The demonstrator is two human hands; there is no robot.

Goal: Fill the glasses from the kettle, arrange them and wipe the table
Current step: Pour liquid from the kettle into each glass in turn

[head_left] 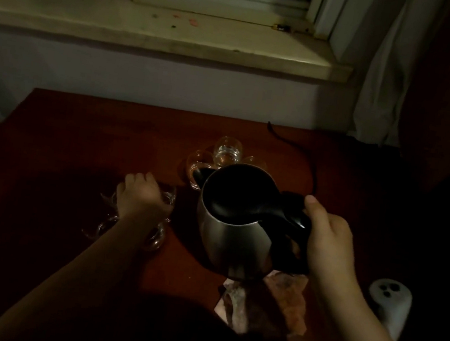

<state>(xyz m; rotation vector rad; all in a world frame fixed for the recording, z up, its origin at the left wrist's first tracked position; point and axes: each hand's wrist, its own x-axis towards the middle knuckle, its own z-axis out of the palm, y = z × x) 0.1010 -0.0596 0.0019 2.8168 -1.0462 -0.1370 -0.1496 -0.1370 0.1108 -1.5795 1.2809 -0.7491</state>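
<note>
A steel kettle (pixel 233 238) with a black lid and handle hangs tilted over the dark red table (pixel 78 138), its spout toward a handled glass (pixel 195 166). My right hand (pixel 329 242) grips the kettle's handle. Behind the kettle stands another glass (pixel 227 149), and the rim of a third (pixel 254 161) shows beside it. My left hand (pixel 140 196) is closed on a glass (pixel 170 194) at the centre left. Two more handled glasses (pixel 99 225) (pixel 155 237) sit near my left wrist.
A crumpled cloth (pixel 266 300) lies on the table under the kettle's base. A black cable (pixel 301 152) runs across the back right. A white object with dark holes (pixel 390 303) stands off the right edge. A windowsill (pixel 162 28) and curtain (pixel 387 77) lie beyond.
</note>
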